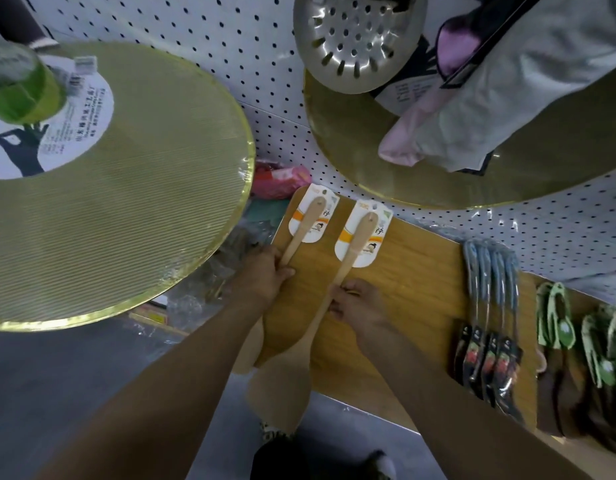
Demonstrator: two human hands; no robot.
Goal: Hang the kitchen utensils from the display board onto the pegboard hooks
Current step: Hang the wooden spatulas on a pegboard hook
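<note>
Two wooden spatulas with white paper labels lie on a wooden display board (pixel 417 271) below the white pegboard (pixel 237 46). My left hand (pixel 261 275) grips the handle of the left spatula (pixel 301 226). My right hand (pixel 358 303) pinches the handle of the right spatula (pixel 355 244), whose broad blade (pixel 279 393) hangs past the board's near edge. The left spatula's blade is mostly hidden behind my left forearm.
A large round gold mesh tray (pixel 133 202) hangs at left, another gold disc (pixel 351 150) at right under a perforated metal strainer (pixel 355 39). Blue-handled utensils (pixel 490 289) and green tools (pixel 559 320) lie on the board's right. Another person's sleeve (pixel 507 98) reaches in at top right.
</note>
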